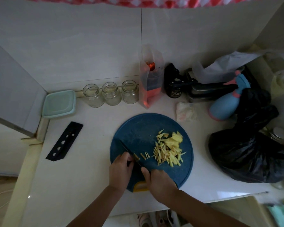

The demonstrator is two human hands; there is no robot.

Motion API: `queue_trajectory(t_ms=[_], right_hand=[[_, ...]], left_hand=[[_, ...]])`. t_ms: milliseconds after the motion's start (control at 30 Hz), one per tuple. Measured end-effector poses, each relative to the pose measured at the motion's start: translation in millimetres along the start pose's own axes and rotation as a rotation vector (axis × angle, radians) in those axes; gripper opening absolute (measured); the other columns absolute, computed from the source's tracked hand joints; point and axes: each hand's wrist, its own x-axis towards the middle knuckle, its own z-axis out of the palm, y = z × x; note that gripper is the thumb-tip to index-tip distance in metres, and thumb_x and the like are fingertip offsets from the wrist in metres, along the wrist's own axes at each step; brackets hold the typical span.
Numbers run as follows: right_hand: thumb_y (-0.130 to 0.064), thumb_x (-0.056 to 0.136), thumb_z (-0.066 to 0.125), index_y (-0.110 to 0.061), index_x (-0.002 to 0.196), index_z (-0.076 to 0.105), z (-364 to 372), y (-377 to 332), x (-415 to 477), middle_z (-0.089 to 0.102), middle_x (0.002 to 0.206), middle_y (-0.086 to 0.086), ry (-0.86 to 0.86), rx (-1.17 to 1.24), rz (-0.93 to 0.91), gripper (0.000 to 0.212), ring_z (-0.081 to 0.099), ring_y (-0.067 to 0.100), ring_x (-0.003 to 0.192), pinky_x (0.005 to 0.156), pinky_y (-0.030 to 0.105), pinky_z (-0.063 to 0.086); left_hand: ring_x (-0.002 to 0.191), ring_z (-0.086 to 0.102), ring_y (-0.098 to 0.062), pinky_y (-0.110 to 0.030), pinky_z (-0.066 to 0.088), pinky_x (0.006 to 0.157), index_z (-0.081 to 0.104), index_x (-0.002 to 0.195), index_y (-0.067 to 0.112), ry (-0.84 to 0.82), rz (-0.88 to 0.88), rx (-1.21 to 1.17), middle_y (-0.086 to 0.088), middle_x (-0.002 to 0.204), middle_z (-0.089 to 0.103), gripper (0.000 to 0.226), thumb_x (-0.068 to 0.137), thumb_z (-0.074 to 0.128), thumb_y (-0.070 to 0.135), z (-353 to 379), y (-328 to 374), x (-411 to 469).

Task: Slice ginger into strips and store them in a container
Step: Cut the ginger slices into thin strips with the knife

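pale yellow ginger strips (168, 152), piled, blue board (138, 128)

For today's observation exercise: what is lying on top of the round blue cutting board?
On the cutting board: a pile of ginger strips, some uncut slices, a dark knife, and both hands, left hand and right hand. The hands cover the board's near edge and the knife handle.
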Motion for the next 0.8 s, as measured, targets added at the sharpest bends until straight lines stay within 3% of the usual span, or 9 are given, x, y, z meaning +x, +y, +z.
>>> queue_trajectory(t_ms=[67, 200, 267, 367, 567, 667, 800], right_hand=[[-0.056, 0.097, 0.024, -0.018, 0.065, 0.048, -0.4, -1.7, 5.6, 0.053, 0.066, 0.005, -0.002, 0.090, 0.002, 0.055, 0.058, 0.022, 0.067, 0.063, 0.033, 0.044], [-0.060, 0.094, 0.033, -0.016, 0.055, 0.038, -3.6, 5.2, 9.9, 0.041, 0.052, 0.002, 0.003, 0.459, 0.108, 0.059, 0.038, 0.012, 0.042, 0.050, 0.028, 0.034], [-0.063, 0.092, 0.034, -0.016, 0.054, 0.037, -4.2, 13.8, 6.3, 0.040, 0.050, 0.002, 0.006, 0.521, 0.137, 0.061, 0.036, 0.010, 0.038, 0.046, 0.028, 0.032], [-0.063, 0.092, 0.034, -0.016, 0.051, 0.038, -4.6, 22.7, -2.4, 0.041, 0.046, -0.001, 0.005, 0.500, 0.128, 0.062, 0.040, 0.011, 0.040, 0.048, 0.030, 0.036], [-0.065, 0.091, 0.030, -0.014, 0.051, 0.043, -1.2, 23.9, -14.3, 0.048, 0.054, 0.006, 0.009, 0.385, 0.041, 0.066, 0.051, 0.017, 0.054, 0.068, 0.038, 0.049], [-0.056, 0.096, 0.030, -0.009, 0.059, 0.048, -1.4, 19.0, -18.3, 0.049, 0.057, 0.007, -0.006, 0.302, 0.006, 0.063, 0.052, 0.019, 0.061, 0.074, 0.039, 0.048], [-0.050, 0.099, 0.032, -0.011, 0.060, 0.046, -5.2, 13.6, -20.3, 0.046, 0.055, 0.001, -0.003, 0.286, -0.012, 0.057, 0.050, 0.015, 0.060, 0.072, 0.035, 0.045]], left_hand=[[0.059, 0.058, -0.011, -0.027, 0.049, 0.046, 0.056, 0.071, 0.016, -0.003, 0.050, 0.016, 0.007, 0.067, 0.061, 0.029, 0.065, 0.079, -0.001, -1.6, -0.2, 0.7], [0.056, 0.056, -0.006, -0.020, 0.043, 0.042, 0.056, 0.068, 0.019, 0.007, 0.094, 0.059, 0.010, 0.064, 0.059, 0.031, 0.063, 0.085, 0.010, -4.8, 1.0, 2.0], [0.056, 0.056, -0.006, -0.018, 0.040, 0.042, 0.056, 0.067, 0.019, 0.019, 0.102, 0.065, 0.010, 0.064, 0.060, 0.031, 0.062, 0.086, 0.012, -5.0, 3.4, 0.8], [0.057, 0.056, -0.004, -0.015, 0.039, 0.043, 0.056, 0.067, 0.019, 0.023, 0.108, 0.053, 0.011, 0.066, 0.061, 0.031, 0.063, 0.086, 0.012, -4.7, 4.2, -0.9], [0.058, 0.058, -0.007, -0.016, 0.041, 0.046, 0.057, 0.069, 0.017, 0.022, 0.100, 0.050, 0.008, 0.067, 0.062, 0.028, 0.065, 0.083, 0.006, -4.5, 2.6, -0.7], [0.060, 0.057, -0.010, -0.020, 0.045, 0.049, 0.057, 0.070, 0.015, 0.012, 0.087, 0.030, 0.005, 0.068, 0.061, 0.028, 0.066, 0.080, 0.001, -3.1, 1.3, -0.6], [0.059, 0.056, -0.011, -0.022, 0.046, 0.050, 0.057, 0.070, 0.013, 0.013, 0.084, 0.021, 0.004, 0.067, 0.060, 0.027, 0.066, 0.078, -0.002, -2.6, 2.5, -0.3]])
